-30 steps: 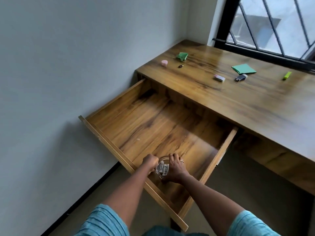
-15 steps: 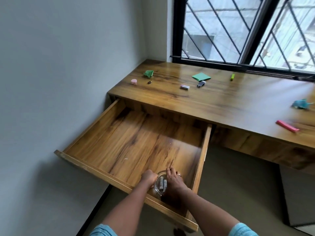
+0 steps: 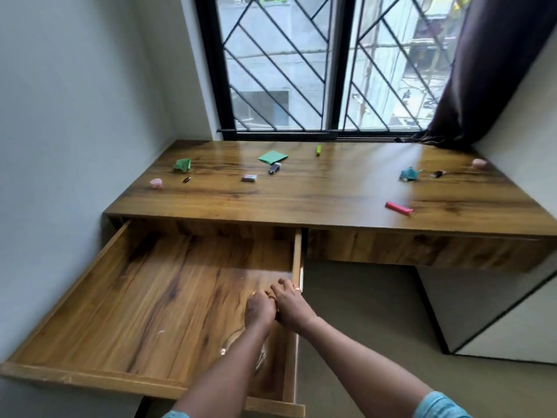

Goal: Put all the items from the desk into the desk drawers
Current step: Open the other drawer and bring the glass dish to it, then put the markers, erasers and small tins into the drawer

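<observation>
I read both grips, left hand (image 3: 259, 309) and right hand (image 3: 290, 303), as curled shut together over the open drawer (image 3: 144, 300), apparently releasing a clear container (image 3: 241, 342), while the green paper (image 3: 272, 157), pink eraser (image 3: 398, 208) and other items remain on the desk (image 3: 331, 191).

window (image 3: 277, 64) set in the back wall, black frame, glass backed by a diagonal black metal grille (image 3: 379, 70). buildings are seen blurred through the glass. dark curtain (image 3: 482, 64) is gathered at the window's right edge, its hem bunched on the sill. pale wall (image 3: 60, 116) at left. grey-beige floor (image 3: 361, 327) below. white cabinet panel with a dark edge (image 3: 497, 321) at lower right.
</observation>
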{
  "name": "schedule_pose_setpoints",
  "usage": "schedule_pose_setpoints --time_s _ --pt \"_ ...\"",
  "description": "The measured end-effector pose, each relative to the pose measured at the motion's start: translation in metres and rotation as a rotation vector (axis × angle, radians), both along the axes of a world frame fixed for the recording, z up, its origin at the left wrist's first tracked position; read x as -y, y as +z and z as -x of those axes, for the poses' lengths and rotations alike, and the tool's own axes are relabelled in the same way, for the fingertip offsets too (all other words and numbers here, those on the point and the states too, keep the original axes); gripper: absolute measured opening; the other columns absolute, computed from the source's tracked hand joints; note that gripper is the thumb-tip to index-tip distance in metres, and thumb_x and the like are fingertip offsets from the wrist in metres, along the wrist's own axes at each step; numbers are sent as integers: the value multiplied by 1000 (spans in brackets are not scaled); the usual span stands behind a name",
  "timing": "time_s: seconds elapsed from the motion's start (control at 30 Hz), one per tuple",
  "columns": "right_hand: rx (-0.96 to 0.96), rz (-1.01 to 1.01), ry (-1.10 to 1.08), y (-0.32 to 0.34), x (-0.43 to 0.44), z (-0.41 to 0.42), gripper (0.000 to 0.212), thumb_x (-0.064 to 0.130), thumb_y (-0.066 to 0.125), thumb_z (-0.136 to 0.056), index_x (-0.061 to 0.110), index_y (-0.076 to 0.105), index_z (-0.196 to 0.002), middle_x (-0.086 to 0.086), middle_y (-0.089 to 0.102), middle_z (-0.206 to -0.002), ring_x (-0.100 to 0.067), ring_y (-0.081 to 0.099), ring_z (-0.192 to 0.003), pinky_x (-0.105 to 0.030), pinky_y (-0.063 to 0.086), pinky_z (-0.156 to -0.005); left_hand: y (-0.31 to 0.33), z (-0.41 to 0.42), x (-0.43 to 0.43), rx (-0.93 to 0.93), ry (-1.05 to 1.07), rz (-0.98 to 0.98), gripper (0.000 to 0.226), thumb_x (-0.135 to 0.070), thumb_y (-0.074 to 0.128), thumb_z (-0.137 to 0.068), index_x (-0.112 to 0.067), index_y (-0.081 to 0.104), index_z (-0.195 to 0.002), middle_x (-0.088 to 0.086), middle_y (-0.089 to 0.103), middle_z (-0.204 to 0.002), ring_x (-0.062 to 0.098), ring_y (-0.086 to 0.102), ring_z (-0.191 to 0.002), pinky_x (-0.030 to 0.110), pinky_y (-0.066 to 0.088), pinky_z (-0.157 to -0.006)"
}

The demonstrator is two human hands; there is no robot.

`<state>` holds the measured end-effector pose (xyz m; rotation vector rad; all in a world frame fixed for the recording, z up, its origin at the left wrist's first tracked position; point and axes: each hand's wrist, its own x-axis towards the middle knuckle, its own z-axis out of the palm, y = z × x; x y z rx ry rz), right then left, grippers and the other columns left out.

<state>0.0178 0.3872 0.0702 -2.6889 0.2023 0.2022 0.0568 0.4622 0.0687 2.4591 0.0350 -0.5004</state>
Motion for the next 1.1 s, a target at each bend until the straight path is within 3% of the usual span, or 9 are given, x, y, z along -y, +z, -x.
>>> schedule_pose_setpoints --time_s 0.1,0.2,0.47,0.7,0.87,1.1 --pt "31 -3 -106 20 51 4 39 8 43 -94 6 44 -133 -13 31 -145 -31 30 -135 -33 31 -110 10 2 47 63 -57 92 28 -24 44 -97 -13 63 -113 10 66 -114 25 62 -103 32 50 -84" --pt "71 11 -223 30 112 7 38 5 42 -93 8 47 -131 -13 26 -147 -32 33 -133 -33 36 -107 21 -2 106 95 -122 108 31 -19 44 -95 -15 61 -120 9 63 -123 25 58 -114 31 47 -94" --pt "152 65 -475 41 277 7 38 4 39 -91 5 56 -125 -12 42 -137 -30 43 -124 -32 40 -102 42 -10 252 161 -227 147 34 -10 45 -92 -10 62 -121 12 62 -126 25 55 -120 27 40 -100" --pt "143 78 -592 45 373 -20 35 11 44 -95 4 56 -126 -13 50 -129 -31 49 -117 -36 44 -99 45 -27 310 166 -233 142 34 -10 44 -93 -10 60 -123 10 61 -127 24 53 -122 28 40 -104" --pt "59 88 -583 37 402 -49 34 19 51 -93 10 55 -126 -13 50 -126 -33 49 -117 -37 44 -98 43 -64 330 197 -213 129 34 -10 45 -92 -11 61 -122 11 61 -126 24 54 -120 29 42 -104" --pt "-13 171 -407 30 434 -109 29 18 45 -96 9 57 -120 -13 53 -122 -33 54 -114 -37 44 -94 47 -164 367 255 -171 104 34 -10 44 -91 -12 62 -120 12 60 -126 27 52 -120 30 41 -100"
